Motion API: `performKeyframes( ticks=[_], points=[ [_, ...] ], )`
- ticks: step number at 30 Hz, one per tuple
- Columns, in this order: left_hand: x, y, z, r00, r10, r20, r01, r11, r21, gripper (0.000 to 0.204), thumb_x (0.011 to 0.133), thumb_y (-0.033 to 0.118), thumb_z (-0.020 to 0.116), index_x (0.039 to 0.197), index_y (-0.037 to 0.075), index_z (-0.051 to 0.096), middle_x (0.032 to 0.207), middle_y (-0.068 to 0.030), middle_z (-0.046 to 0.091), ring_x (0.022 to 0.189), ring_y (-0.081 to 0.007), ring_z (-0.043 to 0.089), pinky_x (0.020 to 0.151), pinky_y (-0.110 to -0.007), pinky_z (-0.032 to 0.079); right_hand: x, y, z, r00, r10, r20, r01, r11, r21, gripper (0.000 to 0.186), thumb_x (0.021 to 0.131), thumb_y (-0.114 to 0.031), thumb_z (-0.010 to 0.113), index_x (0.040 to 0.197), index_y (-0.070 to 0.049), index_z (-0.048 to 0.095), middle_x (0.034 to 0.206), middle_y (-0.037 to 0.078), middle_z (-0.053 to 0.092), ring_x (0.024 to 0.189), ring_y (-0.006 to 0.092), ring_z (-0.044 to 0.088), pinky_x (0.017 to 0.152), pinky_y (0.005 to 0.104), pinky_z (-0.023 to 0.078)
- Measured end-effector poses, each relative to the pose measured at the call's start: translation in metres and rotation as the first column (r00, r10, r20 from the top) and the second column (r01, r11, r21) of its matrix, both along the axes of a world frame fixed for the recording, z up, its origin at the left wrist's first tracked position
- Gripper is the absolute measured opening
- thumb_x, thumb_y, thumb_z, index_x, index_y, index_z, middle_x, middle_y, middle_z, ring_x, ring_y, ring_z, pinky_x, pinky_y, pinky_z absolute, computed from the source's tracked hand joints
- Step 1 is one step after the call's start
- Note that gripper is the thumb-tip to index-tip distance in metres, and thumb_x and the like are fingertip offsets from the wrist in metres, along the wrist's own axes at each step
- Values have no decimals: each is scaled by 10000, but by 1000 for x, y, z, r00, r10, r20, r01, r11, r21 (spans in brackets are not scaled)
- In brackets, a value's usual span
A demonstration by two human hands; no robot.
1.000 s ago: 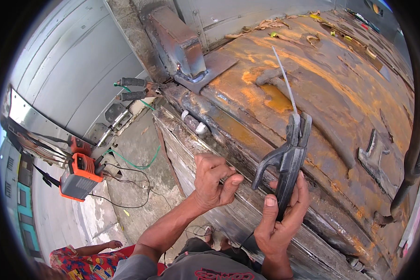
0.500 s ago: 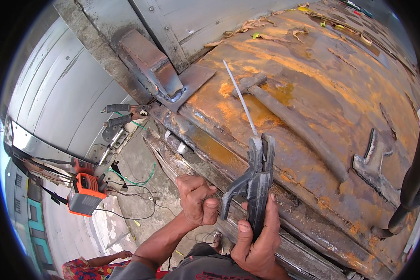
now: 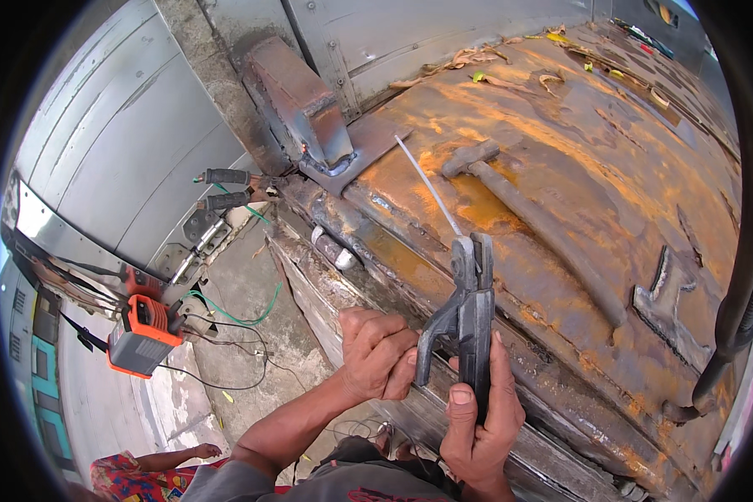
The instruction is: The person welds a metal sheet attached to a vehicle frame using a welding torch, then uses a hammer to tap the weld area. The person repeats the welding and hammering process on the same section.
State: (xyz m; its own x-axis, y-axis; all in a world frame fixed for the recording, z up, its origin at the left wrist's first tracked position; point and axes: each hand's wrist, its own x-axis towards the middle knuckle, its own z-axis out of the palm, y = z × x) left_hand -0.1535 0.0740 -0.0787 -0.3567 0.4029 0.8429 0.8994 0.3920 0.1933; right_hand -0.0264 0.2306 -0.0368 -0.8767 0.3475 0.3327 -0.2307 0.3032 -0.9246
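Observation:
My right hand grips the black handle of a welding electrode holder, with the thumb and fingers on either side. A thin pale welding rod sticks out of its jaws and slants up to the left over the rusty metal sheet. In the picture the rod's tip appears beside a welded plate under an angled steel bracket. Close to the holder's lever, my left hand is closed in a fist, with nothing visible in it.
A hammer and a scrap of cut metal lie on the rusty sheet. A black hose hangs at the right. An orange-and-grey welding machine with cables stands at the left. Another person's arm shows at lower left.
My left hand has come right, nearer the holder's lever. The holder has shifted slightly right and stands more upright. The whole view has shifted a little.

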Motion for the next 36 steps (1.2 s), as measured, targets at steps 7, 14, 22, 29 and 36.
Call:
performKeyframes(
  ticks=[7, 14, 22, 29, 36],
  points=[
    [-5, -1, 0, 995, -96, -38, 98, 994, 42, 227, 860, 169, 723, 1046, 40, 710, 1037, -85, 685, 889, -272, 592, 849, -439, 403, -8, -14, 13, 987, -137, -79, 146, 983, 113, 542, 1069, -155, 577, 1569, 39, 493, 937, 97, 734, 628, 58, 532, 550, 245, 444],
    [-17, -2, -9, 976, -212, -43, 216, 964, 153, 412, 1080, 397, 515, 1137, 27, 686, 1027, -111, 701, 887, -295, 606, 845, -444, 413, -20, -28, 21, 972, -181, -148, 209, 955, 209, 527, 1084, -163, 581, 1584, -17, 504, 904, 56, 702, 649, 40, 497, 564, 230, 418],
    [-14, -8, 2, 951, -286, 119, 246, 931, 271, 752, 1104, 639, 311, 1156, 7, 715, 996, -123, 689, 882, -300, 593, 851, -436, 400, -23, -51, 21, 969, -179, -170, 214, 953, 215, 482, 1109, -200, 539, 1555, -21, 517, 902, 56, 697, 653, 42, 514, 578, 243, 435],
    [-7, -3, -1, 967, -244, 71, 222, 947, 232, 537, 1122, 465, 425, 1254, 15, 688, 1051, -132, 685, 934, -313, 594, 875, -449, 392, -24, -46, 57, 976, -193, -103, 213, 946, 245, 416, 1088, -112, 568, 1467, 57, 593, 1128, 289, 746, 984, 350, 767, 876, 416, 576],
    [-12, -2, -1, 970, -241, 23, 228, 942, 247, 563, 1140, 482, 369, 1185, 24, 692, 1041, -128, 685, 909, -315, 582, 869, -448, 389, -27, -52, 40, 979, -146, -142, 180, 945, 271, 424, 1084, -111, 571, 1476, 50, 588, 1140, 286, 746, 970, 321, 765, 858, 406, 573]
  ],
)
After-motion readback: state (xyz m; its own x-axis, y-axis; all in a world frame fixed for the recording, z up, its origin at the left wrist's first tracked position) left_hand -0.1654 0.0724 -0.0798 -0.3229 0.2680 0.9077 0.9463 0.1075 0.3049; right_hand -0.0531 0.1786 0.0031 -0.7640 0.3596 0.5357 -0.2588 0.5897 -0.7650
